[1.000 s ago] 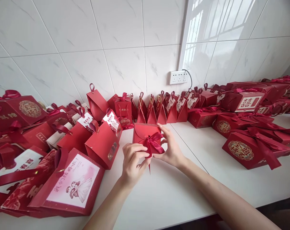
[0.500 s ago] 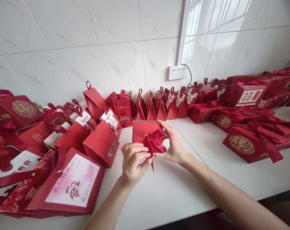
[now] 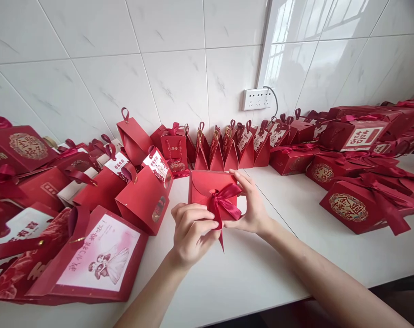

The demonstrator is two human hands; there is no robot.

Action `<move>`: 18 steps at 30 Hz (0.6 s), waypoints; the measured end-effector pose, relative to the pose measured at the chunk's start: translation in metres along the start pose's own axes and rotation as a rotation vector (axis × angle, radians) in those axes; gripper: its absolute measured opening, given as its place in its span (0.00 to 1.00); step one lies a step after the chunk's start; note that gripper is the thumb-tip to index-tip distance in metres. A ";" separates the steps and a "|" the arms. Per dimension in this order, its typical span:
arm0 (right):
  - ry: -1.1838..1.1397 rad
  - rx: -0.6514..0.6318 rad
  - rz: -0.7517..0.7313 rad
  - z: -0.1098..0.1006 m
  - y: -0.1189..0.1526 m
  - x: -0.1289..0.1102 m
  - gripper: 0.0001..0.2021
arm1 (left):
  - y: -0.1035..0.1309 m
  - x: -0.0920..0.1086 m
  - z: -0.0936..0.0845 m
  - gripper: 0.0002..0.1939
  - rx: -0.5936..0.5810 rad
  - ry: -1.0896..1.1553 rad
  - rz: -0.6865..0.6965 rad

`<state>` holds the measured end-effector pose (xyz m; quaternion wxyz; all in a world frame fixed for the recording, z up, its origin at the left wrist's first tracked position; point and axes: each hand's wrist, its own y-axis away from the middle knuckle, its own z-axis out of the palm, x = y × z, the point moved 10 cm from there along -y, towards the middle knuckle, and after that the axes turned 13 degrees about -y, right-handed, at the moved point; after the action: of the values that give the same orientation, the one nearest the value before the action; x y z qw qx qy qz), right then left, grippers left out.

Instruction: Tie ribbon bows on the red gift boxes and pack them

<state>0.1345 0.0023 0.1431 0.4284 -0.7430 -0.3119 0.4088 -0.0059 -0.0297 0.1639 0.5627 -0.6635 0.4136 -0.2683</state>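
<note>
A small red gift box (image 3: 200,186) with a rounded flap faces me at the middle of the table. On its front sits a dark red satin ribbon bow (image 3: 226,200), one pointed tail hanging down. My left hand (image 3: 195,233) is closed at the box's lower front, with thumb and fingers pinched on the ribbon near that tail. Around the right side of the box my right hand (image 3: 253,200) is wrapped, fingers at the top edge and thumb low by the bow. The box's back and underside are hidden.
Red gift boxes with pictures and tags (image 3: 100,255) crowd the left side. A row of peaked boxes (image 3: 230,152) lines the tiled wall below a socket strip (image 3: 257,99). Ribboned boxes (image 3: 359,207) are piled at the right on the white table (image 3: 247,282).
The camera view has shifted slightly. Both hands keep nearly the same hold on the box and ribbon, and the bow looks much the same.
</note>
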 end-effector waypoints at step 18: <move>-0.001 0.032 -0.052 -0.002 0.000 -0.007 0.48 | -0.003 -0.001 -0.003 0.06 0.016 0.030 -0.025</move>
<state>0.1330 -0.0044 0.1458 0.4505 -0.7275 -0.3248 0.4030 -0.0082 -0.0305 0.1675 0.5583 -0.6599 0.4116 -0.2887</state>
